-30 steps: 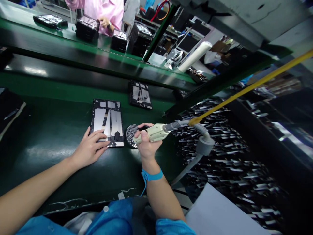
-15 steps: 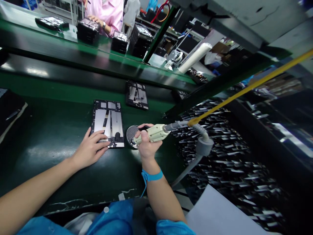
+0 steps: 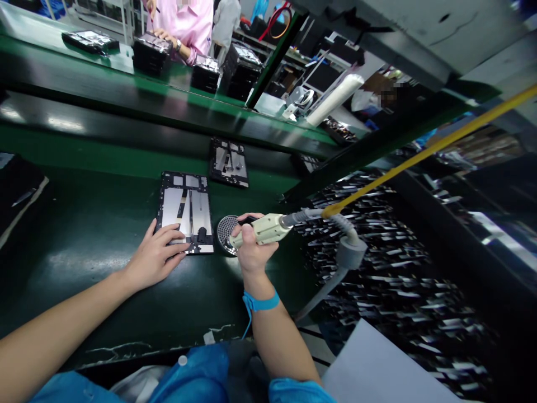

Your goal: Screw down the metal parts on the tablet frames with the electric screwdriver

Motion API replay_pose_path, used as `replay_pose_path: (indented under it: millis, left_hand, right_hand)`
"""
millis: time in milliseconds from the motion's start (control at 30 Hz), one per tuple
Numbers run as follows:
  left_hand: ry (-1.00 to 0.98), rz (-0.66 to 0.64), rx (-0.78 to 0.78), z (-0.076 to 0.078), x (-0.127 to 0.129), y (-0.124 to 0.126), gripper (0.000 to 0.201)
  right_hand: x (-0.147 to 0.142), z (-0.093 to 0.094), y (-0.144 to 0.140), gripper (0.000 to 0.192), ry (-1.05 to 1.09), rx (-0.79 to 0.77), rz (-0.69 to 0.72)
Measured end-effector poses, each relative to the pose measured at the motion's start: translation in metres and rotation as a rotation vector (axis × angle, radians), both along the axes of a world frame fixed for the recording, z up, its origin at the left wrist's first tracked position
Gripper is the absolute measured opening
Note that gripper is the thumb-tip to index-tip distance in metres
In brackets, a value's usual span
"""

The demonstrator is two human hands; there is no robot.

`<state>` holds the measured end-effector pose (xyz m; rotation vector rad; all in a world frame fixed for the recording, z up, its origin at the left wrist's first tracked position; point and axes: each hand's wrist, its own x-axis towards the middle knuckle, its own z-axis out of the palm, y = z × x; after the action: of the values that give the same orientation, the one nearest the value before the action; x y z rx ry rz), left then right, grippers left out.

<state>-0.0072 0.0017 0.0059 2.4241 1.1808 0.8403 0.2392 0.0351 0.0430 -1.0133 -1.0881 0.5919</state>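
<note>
Head view: we're working at a dark green glossy bench (image 3: pixel 84 263), with a green conveyor belt (image 3: pixel 104 154) running behind it and a second open tablet chassis (image 3: pixel 229 162) riding on it. Our left hand (image 3: pixel 153 258) is lying flat, fingers spread, pinning the near edge of the open black-framed tablet chassis with silver inner plate (image 3: pixel 184 211). Our right hand (image 3: pixel 251 249) is fisting the cream electric screwdriver (image 3: pixel 262 228), its tip over the round perforated metal screw dish (image 3: pixel 226 234) just right of the chassis. The driver bit is hidden by the hand. The right-side shelving is blurring out. A pink-sleeved person (image 3: pixel 184 25) is being cropped at the top.
</note>
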Motion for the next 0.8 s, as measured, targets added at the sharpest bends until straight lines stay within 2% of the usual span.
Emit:
replay_pose_path:
  millis: [800]
  left_hand:
    - [0.006,0.003,-0.001,0.0010,-0.0004,0.0002,0.024]
  right_hand:
    - [-0.0006,0.0009,-0.0013,0.024,0.002,0.008,-0.013]
